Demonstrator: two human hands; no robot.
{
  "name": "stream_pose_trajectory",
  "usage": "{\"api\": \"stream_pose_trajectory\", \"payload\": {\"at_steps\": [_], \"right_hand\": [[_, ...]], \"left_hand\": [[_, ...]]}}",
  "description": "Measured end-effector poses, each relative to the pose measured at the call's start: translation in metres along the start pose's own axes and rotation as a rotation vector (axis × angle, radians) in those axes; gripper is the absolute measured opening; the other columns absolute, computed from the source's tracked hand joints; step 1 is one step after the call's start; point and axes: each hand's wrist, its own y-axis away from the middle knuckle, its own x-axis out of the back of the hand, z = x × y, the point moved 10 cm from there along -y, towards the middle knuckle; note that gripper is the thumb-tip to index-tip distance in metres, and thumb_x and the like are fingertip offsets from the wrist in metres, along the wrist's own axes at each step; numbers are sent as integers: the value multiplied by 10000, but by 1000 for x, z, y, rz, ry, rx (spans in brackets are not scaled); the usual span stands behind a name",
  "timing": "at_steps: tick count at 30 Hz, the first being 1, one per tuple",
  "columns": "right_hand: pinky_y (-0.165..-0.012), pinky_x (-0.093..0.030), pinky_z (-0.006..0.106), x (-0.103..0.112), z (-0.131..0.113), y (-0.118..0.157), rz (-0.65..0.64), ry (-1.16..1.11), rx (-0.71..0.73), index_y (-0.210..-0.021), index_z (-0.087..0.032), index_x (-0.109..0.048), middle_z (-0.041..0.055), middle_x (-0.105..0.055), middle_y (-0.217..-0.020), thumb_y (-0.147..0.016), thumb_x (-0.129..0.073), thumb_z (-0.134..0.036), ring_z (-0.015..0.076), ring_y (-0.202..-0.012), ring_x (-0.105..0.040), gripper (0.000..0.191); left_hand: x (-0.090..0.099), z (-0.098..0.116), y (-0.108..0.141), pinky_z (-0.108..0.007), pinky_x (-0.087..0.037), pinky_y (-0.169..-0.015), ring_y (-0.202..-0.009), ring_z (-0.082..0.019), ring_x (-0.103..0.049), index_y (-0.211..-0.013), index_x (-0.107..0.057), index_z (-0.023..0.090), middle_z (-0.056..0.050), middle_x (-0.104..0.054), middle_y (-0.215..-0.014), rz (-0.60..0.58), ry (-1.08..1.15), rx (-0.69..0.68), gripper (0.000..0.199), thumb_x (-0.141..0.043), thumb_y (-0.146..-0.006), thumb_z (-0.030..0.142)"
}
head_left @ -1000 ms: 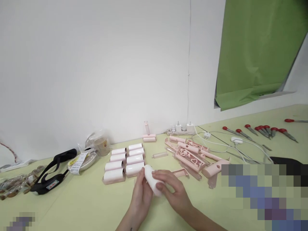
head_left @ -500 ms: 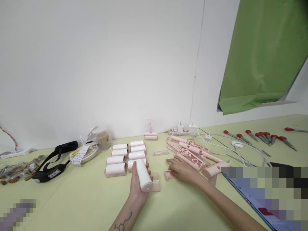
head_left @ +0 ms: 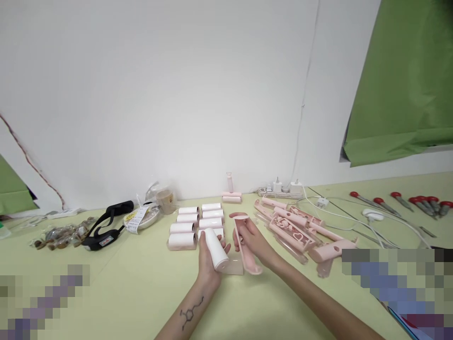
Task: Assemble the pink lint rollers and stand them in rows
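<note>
My left hand (head_left: 208,262) is wrapped round a white lint roller refill (head_left: 216,249), which tilts with its pink end cap toward me. In my right hand (head_left: 254,240) is a pink curved plastic lint roller frame (head_left: 249,259), held upright just to the right of the refill and apart from it. A clear plastic cover (head_left: 234,266) lies on the table beside the left hand, partly hidden by the refill. Behind the left hand, several white refills (head_left: 182,241) lie in two columns, the nearer ones in clear covers. A pile of pink lint roller parts (head_left: 288,232) is right of my right hand.
An assembled pink lint roller (head_left: 231,194) stands near the wall. Far left are a black strap (head_left: 102,238), a bagged container (head_left: 141,218) and wrapped items (head_left: 63,233). A power strip (head_left: 278,192), white cables and red-handled tools (head_left: 421,203) are at the right.
My right hand has picked up the pink frame from the table and brought it left, near the refill. The left hand still holds the refill. The view has turned slightly left.
</note>
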Motion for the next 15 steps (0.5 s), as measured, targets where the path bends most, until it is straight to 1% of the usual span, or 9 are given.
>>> {"api": "stream_pose_trajectory", "payload": {"at_steps": [1,3,5,6,7,9,11,13,15], "right_hand": [[-548,-428,273,-3,-2,1,-27,-22,-17,-1024,-209,-366,-79,-469,-527,-799,-312,-228,117,-479,-494,232],[-626,-442,304,-11,-4,5,-137,-47,-78,-1013,-211,-374,-50,-531,-620,-803,-326,-239,125,-566,-541,217],[-699,-437,326,-17,-4,12,-245,8,-117,-1001,-219,-391,-12,-570,-766,-814,-355,-277,144,-700,-573,199],[-710,-435,326,-15,-5,15,-250,75,-103,-985,-224,-401,-5,-572,-804,-817,-372,-304,153,-736,-575,189],[-709,-434,323,-12,-6,15,-216,160,-68,-963,-228,-406,-6,-570,-810,-816,-392,-331,159,-747,-574,180],[-686,-435,315,-1,-7,15,-72,307,-4,-927,-234,-382,-18,-565,-773,-806,-429,-362,165,-715,-575,183],[-640,-443,302,5,-1,16,41,330,5,-934,-239,-331,-27,-557,-737,-816,-412,-383,160,-656,-574,203],[-595,-450,285,2,8,16,57,267,-26,-964,-243,-302,-28,-544,-723,-845,-337,-408,153,-619,-575,206],[-558,-453,270,0,14,15,66,215,-41,-974,-248,-306,-34,-519,-693,-863,-265,-435,149,-594,-575,221]], "left_hand": [[1,-2,0,-261,-517,-546,-434,-88,-538,-765,-517,139,-1,-563,-603,4,-3,17,259,-472,-786,393],[0,-8,0,-247,-501,-502,-439,-106,-545,-722,-525,125,-10,-552,-550,-20,-15,67,320,-453,-788,430],[-3,-17,-1,-250,-486,-467,-441,-129,-551,-684,-532,120,-16,-539,-500,-73,-15,130,372,-458,-768,474],[-5,-20,-1,-252,-485,-467,-440,-132,-551,-683,-538,121,-16,-542,-497,-95,-11,143,371,-470,-759,478],[-6,-21,-2,-255,-490,-487,-449,-130,-556,-699,-545,125,-16,-554,-515,-109,-1,140,353,-485,-754,468],[-6,-22,-3,-259,-504,-558,-508,-128,-583,-760,-557,136,-22,-590,-602,-105,3,103,302,-503,-755,433],[-5,-21,-3,-267,-506,-606,-567,-134,-603,-826,-554,148,-34,-610,-698,-89,-36,55,288,-507,-755,423],[-5,-17,0,-275,-502,-591,-564,-138,-604,-866,-540,158,-34,-607,-733,-74,-113,-10,314,-521,-738,443],[-5,-13,4,-271,-494,-561,-521,-128,-589,-872,-528,169,-15,-595,-712,-57,-181,-74,343,-545,-710,470]]}}
